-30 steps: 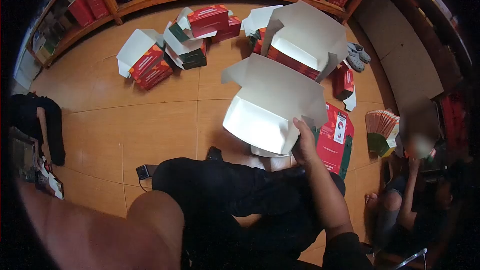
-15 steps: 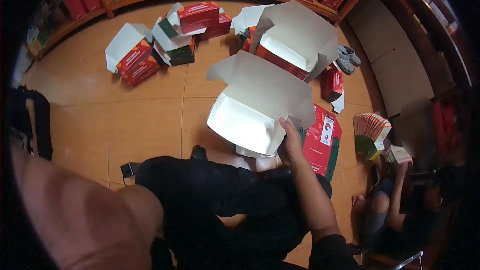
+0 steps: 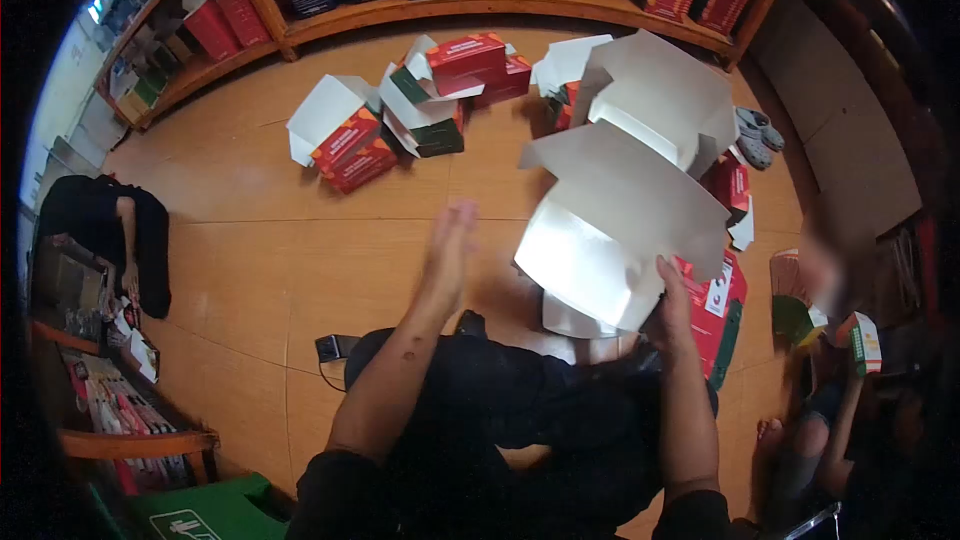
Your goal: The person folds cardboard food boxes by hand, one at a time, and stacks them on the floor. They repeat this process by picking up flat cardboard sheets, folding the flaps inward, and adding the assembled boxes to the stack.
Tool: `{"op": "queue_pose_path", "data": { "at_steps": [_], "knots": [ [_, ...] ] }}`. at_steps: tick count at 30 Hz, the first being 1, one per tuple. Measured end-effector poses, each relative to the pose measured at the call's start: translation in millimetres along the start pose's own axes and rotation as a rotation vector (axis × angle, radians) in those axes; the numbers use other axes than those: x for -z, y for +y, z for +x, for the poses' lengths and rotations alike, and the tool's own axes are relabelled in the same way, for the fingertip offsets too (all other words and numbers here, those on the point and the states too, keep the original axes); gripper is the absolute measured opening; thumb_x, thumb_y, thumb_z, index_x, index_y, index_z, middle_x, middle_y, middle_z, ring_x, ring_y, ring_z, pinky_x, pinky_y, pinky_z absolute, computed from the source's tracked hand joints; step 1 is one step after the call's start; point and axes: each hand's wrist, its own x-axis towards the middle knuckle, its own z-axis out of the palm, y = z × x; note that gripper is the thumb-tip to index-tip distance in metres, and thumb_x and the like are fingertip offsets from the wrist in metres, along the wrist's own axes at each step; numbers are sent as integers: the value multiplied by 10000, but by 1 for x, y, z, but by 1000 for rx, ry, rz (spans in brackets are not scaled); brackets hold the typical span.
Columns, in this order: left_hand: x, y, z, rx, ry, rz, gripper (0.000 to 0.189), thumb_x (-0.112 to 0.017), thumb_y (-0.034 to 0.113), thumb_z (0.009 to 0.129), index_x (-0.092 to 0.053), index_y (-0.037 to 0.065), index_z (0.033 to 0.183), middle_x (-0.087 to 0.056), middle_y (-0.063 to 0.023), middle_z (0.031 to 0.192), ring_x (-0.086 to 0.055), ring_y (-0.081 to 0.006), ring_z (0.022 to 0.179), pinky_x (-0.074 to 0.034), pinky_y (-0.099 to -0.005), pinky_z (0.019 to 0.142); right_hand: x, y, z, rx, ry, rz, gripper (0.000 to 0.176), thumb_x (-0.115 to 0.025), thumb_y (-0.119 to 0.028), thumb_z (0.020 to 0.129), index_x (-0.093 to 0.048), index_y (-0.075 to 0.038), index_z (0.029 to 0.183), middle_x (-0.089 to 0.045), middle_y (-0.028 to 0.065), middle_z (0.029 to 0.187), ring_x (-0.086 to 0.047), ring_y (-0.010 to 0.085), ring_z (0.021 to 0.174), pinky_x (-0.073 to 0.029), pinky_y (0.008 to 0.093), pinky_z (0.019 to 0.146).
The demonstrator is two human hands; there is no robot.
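Note:
My right hand grips the right end of a folded cardboard box. The box's white inside faces up, and its wide lid flap stands raised at the far side. Over the floor to its left, my left hand is open and holds nothing; its fingers are stretched out and slightly blurred. Another white box part shows beneath the held box. Just beyond stands a second open box, partly covered by the raised flap. Flat red and green box sheets lie beside my right hand.
Several red and green boxes sit on the tiled floor ahead. A wooden shelf with stacked boxes runs along the back. Grey clogs lie at the right. A person on the right holds a small carton; another person is at the left.
My left arm has swung from the near left out over the floor, bringing the left hand into view. The view has shifted left. My right hand still grips the box.

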Motion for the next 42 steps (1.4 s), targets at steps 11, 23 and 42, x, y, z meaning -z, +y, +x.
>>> {"op": "queue_pose_path", "data": {
  "at_steps": [11,23,42],
  "knots": [
    [-36,-3,-29,170,-503,31,558,-605,241,971,-358,60,1438,-480,-170,1367,-465,-239,1276,-374,-352,1059,-4,-10,-11,-12,83,-218,354,-530,-255,973,-565,-10,1226,-627,92,1166,-594,224,1073,-443,340,951],
    [-50,-22,-48,259,-277,-213,503,-655,318,943,-520,-24,1286,-564,-122,1273,-535,-189,1158,-448,-346,954,3,0,-25,-123,-167,-150,571,-661,-351,909,-476,-25,1339,-510,172,1342,-513,309,1211,-394,447,1051],
    [-25,-129,-34,-633,-1000,1175,292,-579,127,836,-637,146,1122,-597,-116,1090,-660,-307,902,-542,-473,762,75,-14,27,394,-346,-993,190,-567,-160,941,-612,9,1014,-641,102,896,-596,223,817,-494,365,784]
  ]
}}
